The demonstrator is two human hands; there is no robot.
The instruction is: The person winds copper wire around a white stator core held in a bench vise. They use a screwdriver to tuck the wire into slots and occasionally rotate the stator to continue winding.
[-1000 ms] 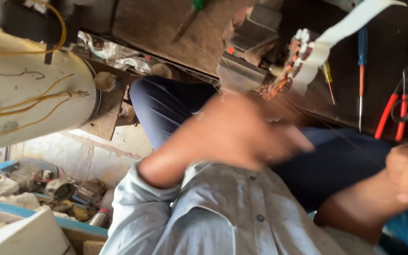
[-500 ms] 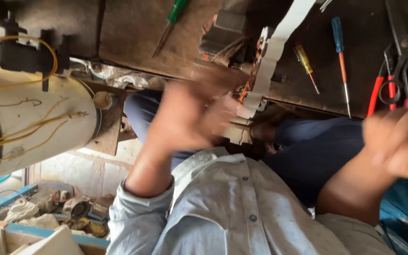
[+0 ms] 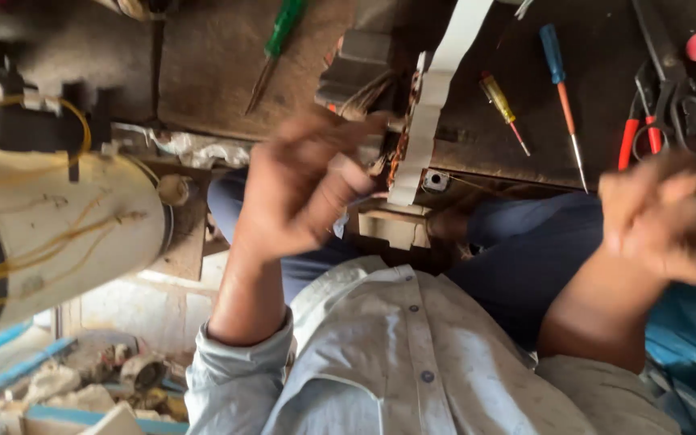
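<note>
Fingers (image 3: 340,173) beside white, copper-wound coil former (image 3: 424,121)

Left hand (image 3: 304,189) lies just beside the wound coil assembly (image 3: 412,137) on the workbench (image 3: 203,72); screwdrivers (image 3: 561,89) and pliers (image 3: 634,133) lie right of it, above the right hand (image 3: 662,217); motor housing (image 3: 50,234) far left.

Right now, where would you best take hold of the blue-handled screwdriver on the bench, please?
Grip the blue-handled screwdriver by its blue handle, the thick end, coming from above. It lies flat on the dark bench with free space on both sides, its thin orange shaft and metal tip pointing toward the right hand.
</note>
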